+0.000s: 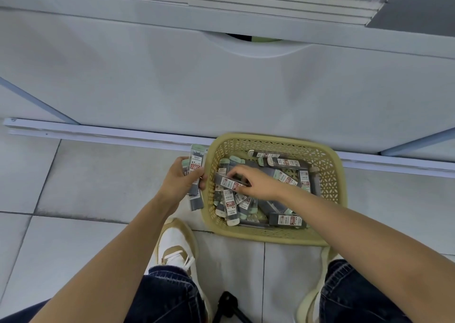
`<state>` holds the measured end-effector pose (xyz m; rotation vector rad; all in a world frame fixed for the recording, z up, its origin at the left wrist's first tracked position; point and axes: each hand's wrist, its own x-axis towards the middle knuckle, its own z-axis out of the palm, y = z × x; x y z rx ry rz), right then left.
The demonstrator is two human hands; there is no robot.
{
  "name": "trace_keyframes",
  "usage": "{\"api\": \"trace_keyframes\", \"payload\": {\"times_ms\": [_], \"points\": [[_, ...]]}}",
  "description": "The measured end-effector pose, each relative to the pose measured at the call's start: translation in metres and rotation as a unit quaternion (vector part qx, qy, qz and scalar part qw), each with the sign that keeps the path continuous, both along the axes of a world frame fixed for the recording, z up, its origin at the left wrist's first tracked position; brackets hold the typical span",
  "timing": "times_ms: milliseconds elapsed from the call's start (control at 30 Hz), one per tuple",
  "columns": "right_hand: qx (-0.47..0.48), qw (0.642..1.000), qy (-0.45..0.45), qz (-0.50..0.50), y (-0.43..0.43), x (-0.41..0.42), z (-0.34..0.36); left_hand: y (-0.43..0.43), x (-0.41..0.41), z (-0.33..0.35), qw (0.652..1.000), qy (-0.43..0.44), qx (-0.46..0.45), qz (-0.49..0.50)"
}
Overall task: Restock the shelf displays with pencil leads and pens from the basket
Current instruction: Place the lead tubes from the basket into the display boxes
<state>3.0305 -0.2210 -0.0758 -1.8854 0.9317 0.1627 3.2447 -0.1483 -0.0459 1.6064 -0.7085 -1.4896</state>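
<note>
Right hand (258,183) fingers pinch lead case (227,182) over basket (327,175).

The floor (81,175) is laid in large pale grey tiles with dark grout lines, a little grubby along the seams. A broad white cabinet front (172,83) rises from it, with a curved finger cut-out (251,42) at its top edge showing something dark and green behind. A white metal rail (98,133) runs along the base. Above, stacked white shelf edges (270,0) catch even, soft light.
</note>
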Motion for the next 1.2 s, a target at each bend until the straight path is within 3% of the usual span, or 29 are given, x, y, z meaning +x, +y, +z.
{"api": "trace_keyframes", "payload": {"times_ms": [233,333,433,500,533,600,667,700,933,1100,1200], "points": [[-0.003,0.998,0.061,0.023,-0.005,-0.001,-0.001,0.001,0.001,-0.001,1.000,-0.005,0.007,-0.016],[0.047,0.996,0.070,0.003,-0.009,-0.012,0.007,0.000,0.000,-0.001,0.999,-0.008,0.013,-0.030],[0.114,0.990,0.055,-0.067,-0.010,-0.029,0.018,-0.001,-0.005,0.003,0.999,-0.022,0.011,-0.040],[0.127,0.976,0.005,-0.174,-0.014,-0.040,0.030,-0.002,-0.010,0.007,0.999,-0.019,0.007,-0.030],[0.136,0.959,-0.038,-0.246,-0.017,-0.046,0.037,-0.003,-0.012,0.009,1.000,-0.012,0.005,-0.019],[0.192,0.889,-0.157,-0.385,-0.022,-0.057,0.051,-0.004,-0.018,0.014,1.000,0.006,0.003,0.005],[0.247,0.822,-0.254,-0.445,-0.020,-0.065,0.061,-0.004,-0.029,0.018,1.000,0.024,0.005,0.020],[0.258,0.811,-0.276,-0.447,-0.017,-0.066,0.064,-0.004,-0.036,0.021,0.999,0.038,0.005,0.028],[0.233,0.859,-0.215,-0.401,0.017,-0.044,0.059,-0.007,-0.079,0.036,0.976,0.183,-0.009,0.114],[0.303,0.869,-0.211,-0.328,0.020,-0.042,0.059,-0.010,-0.081,0.034,0.980,0.144,-0.011,0.135],[0.279,0.888,-0.198,-0.309,0.008,-0.050,0.063,-0.015,-0.076,0.032,0.987,0.098,0.009,0.129]]}}
